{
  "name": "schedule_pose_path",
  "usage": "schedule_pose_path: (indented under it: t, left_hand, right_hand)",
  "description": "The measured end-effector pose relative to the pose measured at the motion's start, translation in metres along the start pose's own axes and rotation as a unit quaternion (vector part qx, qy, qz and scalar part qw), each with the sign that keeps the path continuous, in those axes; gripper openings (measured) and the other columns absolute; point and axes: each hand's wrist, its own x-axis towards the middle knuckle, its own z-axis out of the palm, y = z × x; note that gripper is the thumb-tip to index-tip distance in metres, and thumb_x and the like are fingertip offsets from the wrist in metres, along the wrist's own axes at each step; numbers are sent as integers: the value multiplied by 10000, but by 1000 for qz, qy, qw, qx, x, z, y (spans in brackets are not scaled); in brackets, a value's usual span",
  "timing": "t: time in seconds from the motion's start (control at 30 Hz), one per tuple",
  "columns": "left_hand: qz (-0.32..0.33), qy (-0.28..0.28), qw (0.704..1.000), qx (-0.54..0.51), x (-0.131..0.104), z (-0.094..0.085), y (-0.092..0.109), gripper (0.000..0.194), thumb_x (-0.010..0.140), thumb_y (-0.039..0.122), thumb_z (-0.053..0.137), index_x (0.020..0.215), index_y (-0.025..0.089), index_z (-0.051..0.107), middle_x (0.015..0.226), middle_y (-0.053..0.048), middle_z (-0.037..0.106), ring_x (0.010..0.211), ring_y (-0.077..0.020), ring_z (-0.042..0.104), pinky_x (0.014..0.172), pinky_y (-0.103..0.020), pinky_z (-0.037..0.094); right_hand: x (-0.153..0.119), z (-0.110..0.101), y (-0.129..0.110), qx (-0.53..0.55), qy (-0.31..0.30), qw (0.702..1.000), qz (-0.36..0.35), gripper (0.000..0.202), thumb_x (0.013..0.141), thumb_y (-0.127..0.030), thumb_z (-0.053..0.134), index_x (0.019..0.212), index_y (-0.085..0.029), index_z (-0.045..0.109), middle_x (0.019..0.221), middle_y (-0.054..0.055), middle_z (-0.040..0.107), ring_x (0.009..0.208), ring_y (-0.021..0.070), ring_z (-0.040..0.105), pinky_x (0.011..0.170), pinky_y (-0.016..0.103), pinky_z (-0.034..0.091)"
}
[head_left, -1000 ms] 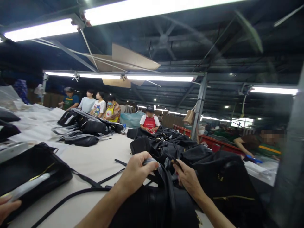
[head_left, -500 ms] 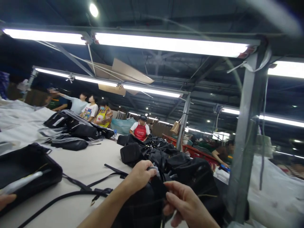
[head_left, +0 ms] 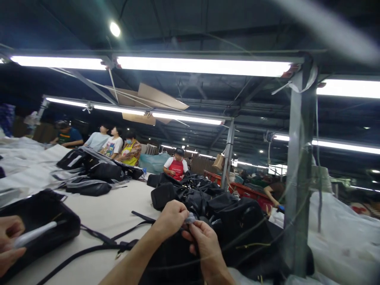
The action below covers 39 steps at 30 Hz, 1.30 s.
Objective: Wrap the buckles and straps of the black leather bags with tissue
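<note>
My left hand [head_left: 172, 217] is closed, its fingertips pinching a small crinkled translucent wrapping [head_left: 190, 217] that looks like thin plastic. From the other side, my right hand [head_left: 206, 239] meets it with thumb and finger pressed on the same wrapping. Both hands are above a black bag [head_left: 175, 255] in front of me, partly covered by my forearms. Black straps [head_left: 103, 246] with a small metal clasp trail from it across the pale tabletop [head_left: 124, 200]. What the wrapping covers is hidden.
Black bags [head_left: 237, 221] pile up ahead and to the right, by a metal post [head_left: 299, 178]. At far left a co-worker's hand [head_left: 12, 237] holds a white stick-like tool at an opened black bag [head_left: 59, 233]. More bags [head_left: 92, 174] lie back left; several people sit beyond.
My right hand has moved up and left from the bag's black edge to the wrapping, joining my left hand. The co-worker's hand at left has come further into view.
</note>
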Motion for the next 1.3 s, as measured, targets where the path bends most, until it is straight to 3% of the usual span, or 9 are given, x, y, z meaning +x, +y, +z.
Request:
schedule_pose_path:
  t: [0.13, 0.2, 0.3, 0.43, 0.6, 0.7, 0.83, 1.03, 1.3]
  left_hand:
    - [76, 70, 990, 96, -3, 5, 13, 305, 728, -17, 429, 672, 181, 655, 839, -55, 632, 840, -202, 579, 796, -328, 417]
    - [115, 71, 984, 118, -7, 13, 15, 331, 744, -36, 426, 688, 194, 657, 847, -57, 644, 871, -215, 582, 821, -335, 430]
    - [147, 83, 978, 125, -17, 27, 8, 312, 786, -20, 449, 820, 194, 675, 853, -61, 661, 885, -230, 585, 823, -346, 458]
    - [131, 155, 974, 98, -35, 42, -7, 357, 843, 3, 453, 1103, 181, 620, 922, -57, 660, 896, -204, 596, 851, -333, 489]
    - [68, 233, 961, 132, -60, 52, -8, 260, 912, 122, 446, 831, 175, 687, 836, -71, 580, 822, -225, 574, 720, -327, 488]
    - [28, 262, 950, 169, -71, 53, -3, 283, 935, 174, 425, 862, 195, 698, 765, -46, 554, 691, -204, 566, 596, -298, 447]
    - [46, 269, 962, 6, -79, 60, -2, 236, 956, 232, 448, 971, 217, 683, 800, -23, 595, 700, -158, 603, 646, -248, 473]
    - [112, 161, 959, -205, -79, 87, -10, 216, 884, 185, 525, 908, 214, 738, 824, -42, 657, 767, -167, 637, 689, -231, 506]
    - [-114, 131, 903, -393, -77, 88, -16, 280, 754, 417, 673, 747, 137, 687, 741, -63, 684, 701, -209, 665, 632, -299, 572]
  right_hand:
    - [-11, -13, 0, -24, -63, 996, 56, 424, 569, -482, 796, 744, -141, 612, 658, 40, 682, 486, 94, 597, 363, 149, 368]
    - [-16, -22, -2, -38, -72, 994, 68, 377, 569, -445, 798, 675, -150, 589, 570, 7, 640, 430, 77, 545, 350, 151, 344]
    - [-21, -31, -3, -40, -83, 992, 81, 324, 539, -321, 794, 758, -141, 638, 583, -20, 627, 465, 68, 542, 397, 159, 380]
    - [-20, -34, 1, -63, -114, 986, 104, 320, 535, -248, 737, 824, -130, 671, 674, 20, 685, 598, 133, 643, 563, 252, 503]
    - [-12, -39, -1, -121, -166, 974, 100, 227, 579, -166, 648, 794, -119, 706, 606, 3, 680, 572, 119, 602, 522, 216, 419]
    - [-6, -41, -5, -139, -165, 973, 80, 311, 534, -99, 628, 835, -122, 703, 551, -48, 630, 519, 88, 546, 482, 187, 356]
    - [1, -40, -4, -136, -144, 978, 60, 338, 526, -113, 644, 863, -145, 655, 563, -65, 619, 485, 85, 520, 478, 195, 390]
    - [6, -45, 1, -77, -157, 985, 10, 330, 535, -238, 768, 809, -162, 602, 650, -39, 648, 580, 106, 571, 543, 209, 435]
    - [4, -60, -1, -106, -128, 986, 7, 310, 619, -238, 720, 894, -160, 598, 613, -46, 656, 509, 92, 554, 483, 193, 380]
